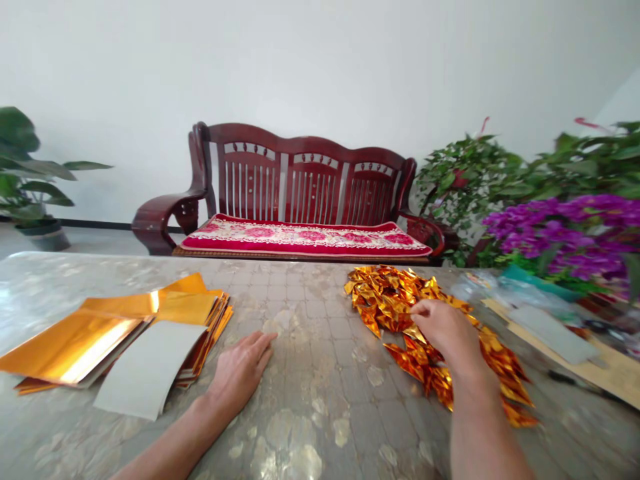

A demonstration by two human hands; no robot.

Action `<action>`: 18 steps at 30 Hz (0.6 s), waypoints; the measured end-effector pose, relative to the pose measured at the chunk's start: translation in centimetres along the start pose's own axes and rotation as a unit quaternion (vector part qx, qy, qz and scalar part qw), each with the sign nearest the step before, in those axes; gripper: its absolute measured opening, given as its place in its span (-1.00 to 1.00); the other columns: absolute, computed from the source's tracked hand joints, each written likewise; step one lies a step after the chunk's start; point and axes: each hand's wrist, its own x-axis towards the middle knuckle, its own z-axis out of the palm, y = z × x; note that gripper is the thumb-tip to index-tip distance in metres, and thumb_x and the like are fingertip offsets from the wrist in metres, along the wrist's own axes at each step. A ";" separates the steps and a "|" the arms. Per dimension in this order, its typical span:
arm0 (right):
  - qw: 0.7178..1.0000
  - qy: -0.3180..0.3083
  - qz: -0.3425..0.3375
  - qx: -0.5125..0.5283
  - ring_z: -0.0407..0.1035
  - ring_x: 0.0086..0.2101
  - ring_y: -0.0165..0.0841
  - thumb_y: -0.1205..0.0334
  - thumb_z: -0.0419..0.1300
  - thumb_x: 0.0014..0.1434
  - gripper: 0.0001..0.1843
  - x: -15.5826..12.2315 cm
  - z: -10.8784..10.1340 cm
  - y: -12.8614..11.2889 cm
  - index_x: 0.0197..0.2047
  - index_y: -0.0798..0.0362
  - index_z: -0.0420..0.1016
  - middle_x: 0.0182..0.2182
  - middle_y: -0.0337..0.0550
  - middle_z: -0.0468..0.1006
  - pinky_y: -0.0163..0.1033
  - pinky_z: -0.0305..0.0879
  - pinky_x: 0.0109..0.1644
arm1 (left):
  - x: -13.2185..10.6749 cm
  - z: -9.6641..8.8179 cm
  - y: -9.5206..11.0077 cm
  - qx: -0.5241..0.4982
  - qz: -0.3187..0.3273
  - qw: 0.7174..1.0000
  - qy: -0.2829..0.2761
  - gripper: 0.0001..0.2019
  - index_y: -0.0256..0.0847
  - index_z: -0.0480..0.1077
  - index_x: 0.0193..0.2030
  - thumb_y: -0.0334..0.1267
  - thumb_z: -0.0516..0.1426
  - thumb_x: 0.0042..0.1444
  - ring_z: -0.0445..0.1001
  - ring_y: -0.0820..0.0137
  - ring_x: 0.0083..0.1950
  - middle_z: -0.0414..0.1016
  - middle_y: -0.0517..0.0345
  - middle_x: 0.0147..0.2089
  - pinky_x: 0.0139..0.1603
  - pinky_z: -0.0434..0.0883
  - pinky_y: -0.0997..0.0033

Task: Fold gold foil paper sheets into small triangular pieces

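Note:
Palm down on the table, my left hand (245,363) lies flat with its fingers stretched out and nothing in them. To its left is a stack of shiny gold foil paper sheets (110,333), with a pale grey sheet (150,367) lying face up at its near side. My right hand (445,330) is over a heap of folded gold foil paper pieces (385,293). Its thumb and fingers are pinched together at one folded piece among the others. The hand and wrist hide part of the heap, which curves round toward the near right.
The table (310,413) has a patterned, glossy cover. At its right lie clear plastic wrappings (530,293), a grey card (555,333) and a tan board (620,373). Purple flowers (570,233) stand behind them. Beyond the far edge is a wooden bench (305,167).

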 end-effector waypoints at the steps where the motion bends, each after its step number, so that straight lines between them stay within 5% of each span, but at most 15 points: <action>1: 1.000 -0.014 0.007 -0.006 0.48 -0.37 -0.23 0.17 0.18 0.01 -0.81 0.1 0.0 0.5 -0.34 -0.15 0.64 -0.35 -0.20 0.65 -0.24 0.10 -0.43 | 0.0 0.0 0.0 0.002 0.001 1.000 -0.001 -0.69 0.01 0.37 0.17 -0.26 -0.01 0.35 0.53 0.32 0.03 0.52 0.16 0.06 -0.10 0.37 0.43; 11: 0.999 -0.036 0.015 -0.010 0.52 -0.28 -0.17 0.20 0.15 0.04 -0.73 0.4 -0.3 2.8 -0.25 -0.19 0.65 -0.22 -0.20 0.67 -0.21 0.20 -0.36 | -0.1 0.3 -0.3 0.003 0.010 1.000 0.011 -0.69 0.00 0.38 0.16 -0.26 -0.01 0.34 0.54 0.32 0.01 0.52 0.16 0.05 -0.11 0.38 0.43; 15: 1.000 -0.010 -0.014 0.026 0.52 -0.25 -0.16 0.15 0.11 0.12 -0.72 0.1 -0.6 1.1 -0.18 -0.16 0.63 -0.21 -0.19 0.67 -0.19 0.26 -0.30 | -0.1 0.4 -0.4 -0.017 0.021 0.999 0.039 -0.71 0.00 0.38 0.15 -0.23 -0.01 0.35 0.56 0.33 -0.04 0.55 0.18 -0.02 -0.15 0.38 0.44; 18: 0.989 -0.032 -0.108 0.097 0.52 -0.24 -0.22 0.14 0.10 0.15 -0.74 -0.5 0.4 -1.7 -0.20 -0.15 0.62 -0.22 -0.25 0.67 -0.21 0.31 -0.20 | -0.3 0.1 0.0 -0.047 0.044 0.995 0.081 -0.73 -0.01 0.40 0.12 -0.19 0.00 0.36 0.56 0.39 -0.11 0.56 0.20 -0.07 -0.15 0.38 0.47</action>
